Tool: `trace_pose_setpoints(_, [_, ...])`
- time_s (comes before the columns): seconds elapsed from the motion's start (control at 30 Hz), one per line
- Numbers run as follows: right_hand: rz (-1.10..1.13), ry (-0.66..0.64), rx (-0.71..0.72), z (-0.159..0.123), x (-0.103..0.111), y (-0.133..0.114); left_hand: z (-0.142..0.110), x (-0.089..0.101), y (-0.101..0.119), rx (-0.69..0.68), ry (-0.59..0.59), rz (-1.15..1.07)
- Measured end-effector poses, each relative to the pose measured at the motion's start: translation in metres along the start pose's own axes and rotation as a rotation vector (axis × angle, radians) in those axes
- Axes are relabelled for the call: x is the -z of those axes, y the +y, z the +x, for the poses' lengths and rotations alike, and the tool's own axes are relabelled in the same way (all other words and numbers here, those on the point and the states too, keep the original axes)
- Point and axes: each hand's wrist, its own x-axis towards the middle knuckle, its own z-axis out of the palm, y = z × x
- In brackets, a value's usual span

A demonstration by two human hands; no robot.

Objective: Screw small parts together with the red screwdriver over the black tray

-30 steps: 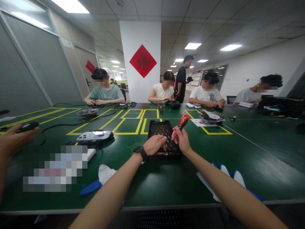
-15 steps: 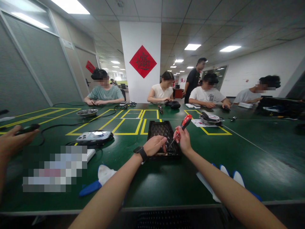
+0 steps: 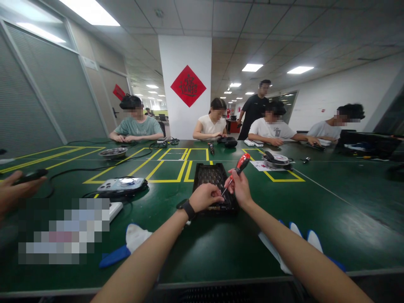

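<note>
Head view: our right hand [image 3: 240,189] clamps the screwdriver [image 3: 243,161] toward the black tray's [image 3: 208,174] near edge, left hand [image 3: 203,197], grip unclear, likely steadying it.

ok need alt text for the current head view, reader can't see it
A right hand grips a red-and-black screwdriver angled down into a black tray on a green table, with the left hand close to the tip. Blue-and-white gloves lie near both forearms; people sit along the far side.
</note>
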Motion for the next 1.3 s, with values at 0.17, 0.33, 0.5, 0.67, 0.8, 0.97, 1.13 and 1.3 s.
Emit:
trace_pose_setpoints(0.17, [0.122,-0.112,-0.121,0.003,-0.001,-0.001,0.000,0.000,-0.001,0.033,0.040,-0.027])
trace_pose_setpoints(0.33, [0.133,-0.199,-0.207,0.005,0.001,0.006,0.000,-0.001,-0.009,0.035,0.016,-0.108])
trace_pose_setpoints(0.5, [0.066,-0.147,-0.195,0.005,0.003,0.013,0.001,-0.004,-0.012,0.038,-0.009,-0.264])
trace_pose_setpoints(0.67, [0.032,-0.130,-0.204,0.002,-0.002,0.011,0.001,-0.005,-0.011,0.075,-0.017,-0.368])
trace_pose_setpoints(0.8, [0.028,-0.119,-0.180,0.000,-0.006,0.007,0.001,-0.004,-0.010,0.102,-0.007,-0.403])
trace_pose_setpoints(0.97, [0.037,-0.207,-0.198,0.000,-0.005,0.007,0.001,0.001,-0.005,0.040,-0.016,-0.435])
trace_pose_setpoints(1.13, [0.040,-0.316,-0.212,0.000,-0.004,0.007,0.002,0.001,-0.007,0.041,-0.018,-0.464])
trace_pose_setpoints(1.3, [0.025,-0.250,-0.160,-0.001,-0.005,0.007,0.002,-0.005,-0.012,0.072,-0.026,-0.526])
